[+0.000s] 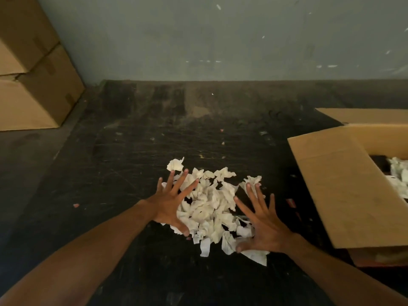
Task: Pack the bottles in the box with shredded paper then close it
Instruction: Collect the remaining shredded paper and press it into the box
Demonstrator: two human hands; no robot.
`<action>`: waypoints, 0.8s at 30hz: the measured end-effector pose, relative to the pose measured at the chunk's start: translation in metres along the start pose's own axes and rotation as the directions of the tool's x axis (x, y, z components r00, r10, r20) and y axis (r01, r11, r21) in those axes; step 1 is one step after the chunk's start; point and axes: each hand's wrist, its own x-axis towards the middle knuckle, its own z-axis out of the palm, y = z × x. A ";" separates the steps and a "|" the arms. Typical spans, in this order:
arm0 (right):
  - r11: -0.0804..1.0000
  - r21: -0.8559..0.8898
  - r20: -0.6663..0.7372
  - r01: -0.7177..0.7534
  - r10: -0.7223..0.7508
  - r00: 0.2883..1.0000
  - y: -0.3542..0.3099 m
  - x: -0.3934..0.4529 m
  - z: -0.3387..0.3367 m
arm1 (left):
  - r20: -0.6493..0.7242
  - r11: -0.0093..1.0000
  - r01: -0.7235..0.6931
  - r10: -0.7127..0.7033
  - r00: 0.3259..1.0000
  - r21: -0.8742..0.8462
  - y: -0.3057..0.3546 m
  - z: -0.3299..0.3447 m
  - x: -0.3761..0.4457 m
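Now we spread left hand [171,205] and right hand [263,221] wide, empty, flanking paper [209,206] to scoop it toward box [344,186] at right.

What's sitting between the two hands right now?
In the head view, the pile of shredded paper lies on the dark floor between the open left hand and right hand, fingers spread at its edges.
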 end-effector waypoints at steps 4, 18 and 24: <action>0.995 -0.051 0.002 0.083 -0.083 0.997 -0.006 0.033 0.003 | 0.018 0.993 -0.049 0.047 0.999 0.107 0.006 0.009 0.017; 0.991 -0.002 -0.411 0.137 -0.126 0.903 -0.019 0.068 0.032 | -0.487 1.000 0.020 -0.018 0.873 -0.001 0.012 0.052 0.016; 0.996 0.028 -0.429 0.080 -0.061 0.901 -0.020 0.064 0.033 | -0.463 0.974 0.164 -0.219 0.859 -0.156 0.027 0.044 0.011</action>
